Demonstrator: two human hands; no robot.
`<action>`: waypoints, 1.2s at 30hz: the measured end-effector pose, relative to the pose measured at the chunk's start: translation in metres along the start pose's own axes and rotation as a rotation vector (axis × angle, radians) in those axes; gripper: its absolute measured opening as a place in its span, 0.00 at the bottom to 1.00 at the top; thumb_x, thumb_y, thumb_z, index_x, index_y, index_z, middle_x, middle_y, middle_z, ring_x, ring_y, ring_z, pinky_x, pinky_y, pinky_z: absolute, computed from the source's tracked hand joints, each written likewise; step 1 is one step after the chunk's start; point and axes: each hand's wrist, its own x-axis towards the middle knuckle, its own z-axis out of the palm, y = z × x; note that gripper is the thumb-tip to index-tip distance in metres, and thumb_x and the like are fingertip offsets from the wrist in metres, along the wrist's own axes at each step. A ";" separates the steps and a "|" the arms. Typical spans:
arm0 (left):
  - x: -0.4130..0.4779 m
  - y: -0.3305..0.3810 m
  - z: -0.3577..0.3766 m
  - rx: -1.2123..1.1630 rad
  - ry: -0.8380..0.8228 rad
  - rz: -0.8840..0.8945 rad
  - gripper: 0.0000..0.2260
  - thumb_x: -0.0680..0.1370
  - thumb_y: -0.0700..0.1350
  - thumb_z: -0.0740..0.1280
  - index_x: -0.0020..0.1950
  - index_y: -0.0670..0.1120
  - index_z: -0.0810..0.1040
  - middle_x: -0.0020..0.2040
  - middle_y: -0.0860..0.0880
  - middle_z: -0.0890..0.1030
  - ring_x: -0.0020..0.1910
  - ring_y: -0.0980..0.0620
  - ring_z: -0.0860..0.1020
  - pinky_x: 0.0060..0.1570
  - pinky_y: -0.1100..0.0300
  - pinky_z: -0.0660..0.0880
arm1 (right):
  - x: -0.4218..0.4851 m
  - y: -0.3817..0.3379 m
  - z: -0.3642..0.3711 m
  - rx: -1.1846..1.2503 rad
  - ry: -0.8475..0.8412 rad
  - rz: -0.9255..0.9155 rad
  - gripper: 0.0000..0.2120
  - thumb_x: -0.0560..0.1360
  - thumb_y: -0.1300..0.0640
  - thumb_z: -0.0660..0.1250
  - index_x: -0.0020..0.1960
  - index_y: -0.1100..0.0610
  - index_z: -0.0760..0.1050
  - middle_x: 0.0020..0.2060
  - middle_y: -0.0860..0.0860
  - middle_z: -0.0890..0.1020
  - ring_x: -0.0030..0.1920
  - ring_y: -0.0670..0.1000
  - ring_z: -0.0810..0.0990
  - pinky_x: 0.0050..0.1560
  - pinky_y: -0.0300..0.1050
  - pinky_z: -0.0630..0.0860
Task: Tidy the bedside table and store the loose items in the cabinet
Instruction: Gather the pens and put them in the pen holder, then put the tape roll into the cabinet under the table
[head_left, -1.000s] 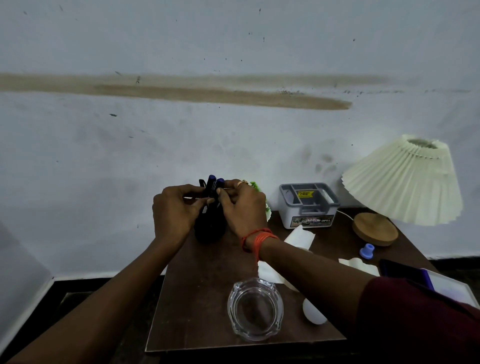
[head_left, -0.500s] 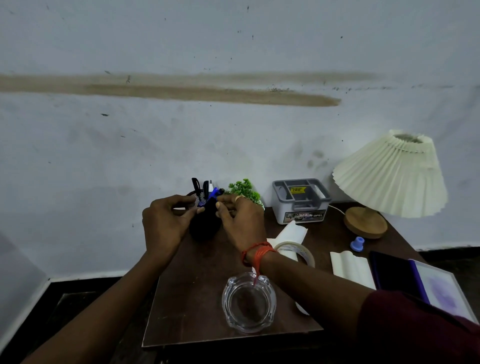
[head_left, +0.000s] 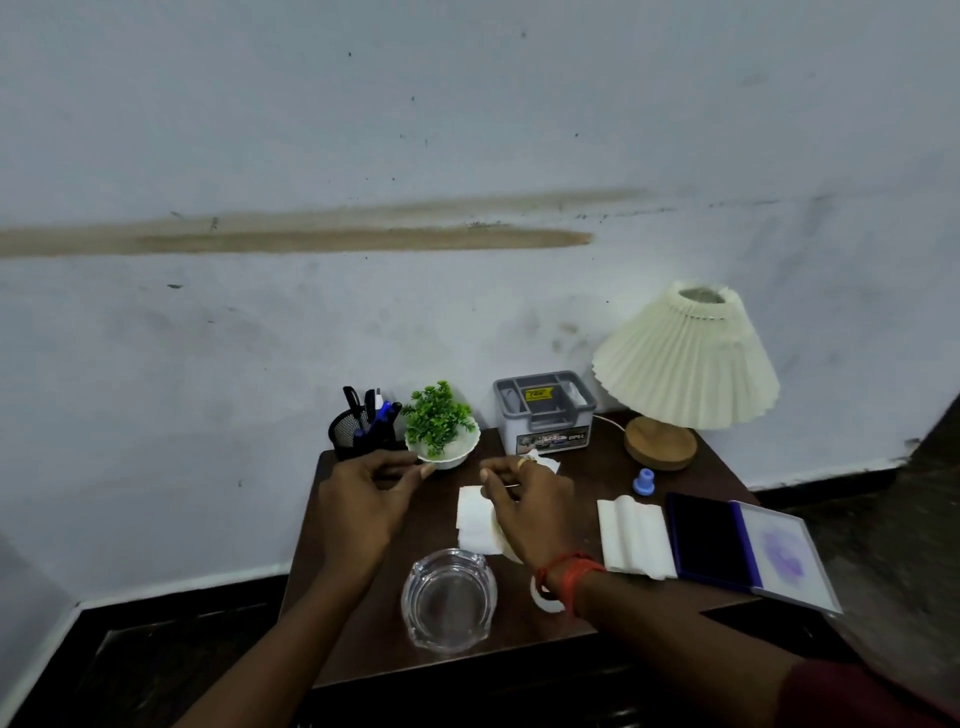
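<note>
Tabletop carries a lamp far right, an ashtray at the near edge, and a pen cup far left. Left grip hovers released beside the cup. Right grip curls over tissue; I cannot tell whether it grasps anything.

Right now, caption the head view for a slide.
Left hand and right hand hover over the cluttered bedside table.

Left hand and right hand hover above the table; the right seemingly pinches something thin.

Dark wooden bedside table, black mesh pen holder upright at back-left corner.
</note>
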 end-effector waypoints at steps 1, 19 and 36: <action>-0.004 0.002 0.003 0.004 -0.014 -0.006 0.09 0.67 0.52 0.78 0.45 0.52 0.87 0.36 0.57 0.85 0.36 0.66 0.82 0.41 0.66 0.80 | -0.002 0.003 -0.008 0.000 0.007 0.006 0.07 0.74 0.51 0.67 0.49 0.51 0.82 0.41 0.47 0.86 0.42 0.44 0.84 0.52 0.46 0.80; -0.034 0.003 0.065 0.132 -0.203 -0.063 0.13 0.72 0.61 0.69 0.44 0.54 0.86 0.36 0.56 0.85 0.39 0.60 0.83 0.45 0.57 0.80 | -0.010 0.054 -0.076 -0.097 0.050 0.209 0.05 0.72 0.53 0.69 0.46 0.50 0.82 0.42 0.47 0.85 0.45 0.45 0.83 0.52 0.45 0.80; -0.024 0.010 0.096 0.293 -0.421 -0.179 0.26 0.78 0.61 0.60 0.29 0.43 0.74 0.29 0.47 0.77 0.42 0.44 0.80 0.41 0.57 0.70 | 0.000 0.055 -0.049 -0.299 -0.191 0.412 0.10 0.74 0.54 0.65 0.52 0.58 0.77 0.52 0.56 0.82 0.56 0.57 0.79 0.54 0.45 0.74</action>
